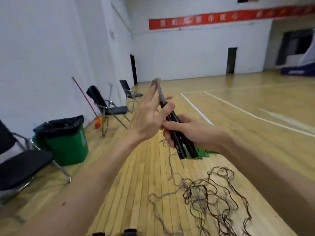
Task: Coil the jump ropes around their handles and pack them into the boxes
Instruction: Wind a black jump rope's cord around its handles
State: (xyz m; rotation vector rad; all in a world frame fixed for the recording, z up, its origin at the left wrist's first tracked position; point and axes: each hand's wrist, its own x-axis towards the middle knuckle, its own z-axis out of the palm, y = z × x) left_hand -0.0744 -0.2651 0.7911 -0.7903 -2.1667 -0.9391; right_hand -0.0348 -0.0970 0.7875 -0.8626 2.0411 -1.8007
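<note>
My right hand (185, 129) grips two black jump rope handles (180, 145) held side by side, slanting up to the left. My left hand (148, 116) is raised beside their upper end with fingers spread and mostly straight, touching the rope (159, 90) that runs up along the handles. A brown rope (172, 160) hangs from the handles down to a loose tangle (214, 193) on the wooden floor. A green object (204, 153) shows behind the handles' lower ends. No box is in view.
A green bin (66, 140) with a black liner stands at the left by the white wall. Black folding chairs (109, 108) line that wall, and one chair (22, 164) is near my left arm. A red-handled broom (87, 101) leans there. Two dark objects (115, 233) sit at the bottom edge.
</note>
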